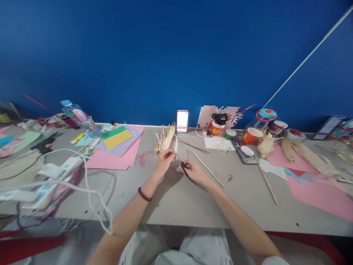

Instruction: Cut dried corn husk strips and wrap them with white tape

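Note:
My left hand (164, 159) pinches a pale dried husk strip (175, 144) above the grey table (171, 198). My right hand (193, 170) holds small black-handled scissors (182, 163), their blades pointing up and left toward that strip. A bundle of dried husk leaves (164, 137) lies just behind both hands. A dark red bead bracelet sits on my left wrist.
Pink and coloured paper sheets (116, 151) and a water bottle (78, 116) lie at the left, with a white power strip and cable (59, 173). Two wooden sticks (207, 168), paper cups (250, 135), a phone (245, 152), more husks and pink paper (317, 187) fill the right.

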### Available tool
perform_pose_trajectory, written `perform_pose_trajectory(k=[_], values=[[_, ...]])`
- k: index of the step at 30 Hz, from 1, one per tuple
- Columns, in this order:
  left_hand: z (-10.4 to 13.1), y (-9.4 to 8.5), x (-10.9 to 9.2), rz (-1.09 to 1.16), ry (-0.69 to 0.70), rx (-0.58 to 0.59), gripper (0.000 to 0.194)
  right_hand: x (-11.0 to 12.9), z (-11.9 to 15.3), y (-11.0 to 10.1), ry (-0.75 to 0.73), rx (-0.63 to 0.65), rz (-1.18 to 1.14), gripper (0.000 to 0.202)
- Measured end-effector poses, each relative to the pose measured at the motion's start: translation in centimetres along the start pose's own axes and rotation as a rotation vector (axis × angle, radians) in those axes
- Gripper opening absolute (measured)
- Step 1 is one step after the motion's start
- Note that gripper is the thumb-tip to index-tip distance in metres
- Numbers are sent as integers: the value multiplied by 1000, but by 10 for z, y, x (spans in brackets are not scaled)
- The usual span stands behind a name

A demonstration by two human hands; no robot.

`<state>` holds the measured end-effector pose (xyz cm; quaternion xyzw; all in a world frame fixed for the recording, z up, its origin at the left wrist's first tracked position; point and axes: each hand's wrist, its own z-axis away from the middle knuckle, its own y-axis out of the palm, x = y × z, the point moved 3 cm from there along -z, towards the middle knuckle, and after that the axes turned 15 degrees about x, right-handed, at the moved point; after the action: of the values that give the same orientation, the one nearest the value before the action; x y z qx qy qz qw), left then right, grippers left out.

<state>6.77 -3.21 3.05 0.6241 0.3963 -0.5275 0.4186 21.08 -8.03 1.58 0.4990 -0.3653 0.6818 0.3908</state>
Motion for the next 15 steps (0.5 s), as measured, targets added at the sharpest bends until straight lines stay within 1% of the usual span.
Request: perform_pose_trajectory(k=[11, 15], values=[[0, 1, 0, -56, 21, 20, 9, 6, 1, -3, -3, -27, 32, 33], [0, 2, 0, -76, 6, 25, 11, 6, 1, -3, 6, -31, -2, 32]])
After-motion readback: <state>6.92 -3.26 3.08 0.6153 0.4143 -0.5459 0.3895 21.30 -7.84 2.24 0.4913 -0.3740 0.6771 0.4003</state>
